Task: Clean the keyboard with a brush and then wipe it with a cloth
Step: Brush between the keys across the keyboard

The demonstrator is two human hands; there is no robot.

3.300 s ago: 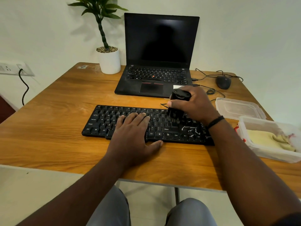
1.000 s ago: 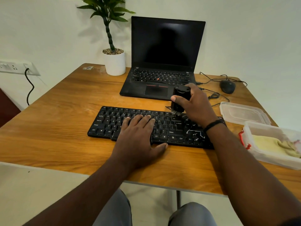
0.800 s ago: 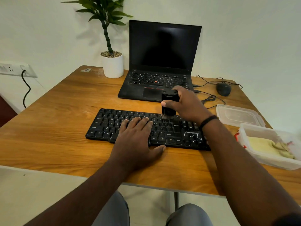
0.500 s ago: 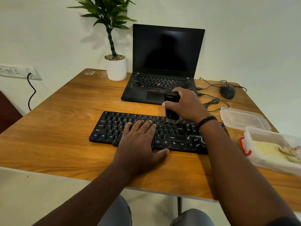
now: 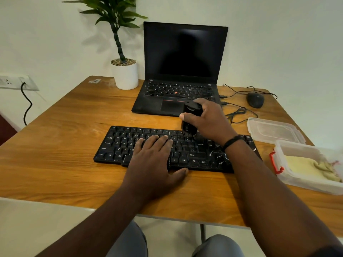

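Observation:
A black keyboard (image 5: 118, 143) lies across the middle of the wooden table (image 5: 61, 123). My left hand (image 5: 154, 164) rests flat on its middle keys, fingers straight, thumb on the table at the front edge. My right hand (image 5: 209, 121) grips a stubby black brush (image 5: 191, 117) upright, bristles down on the keyboard's back rows right of centre. White specks lie on the keys at the right end (image 5: 220, 156). A yellow cloth (image 5: 308, 167) sits in a clear plastic box (image 5: 297, 180) at the right edge.
An open black laptop (image 5: 181, 71) stands behind the keyboard, a potted plant (image 5: 124, 73) to its left. A mouse (image 5: 255, 100) and cables (image 5: 239, 114) lie at the back right. The box's clear lid (image 5: 274, 130) rests beside the box.
My right hand has carried the brush leftward along the keyboard's back rows, from the right end toward the centre. The left hand has stayed flat on the keys.

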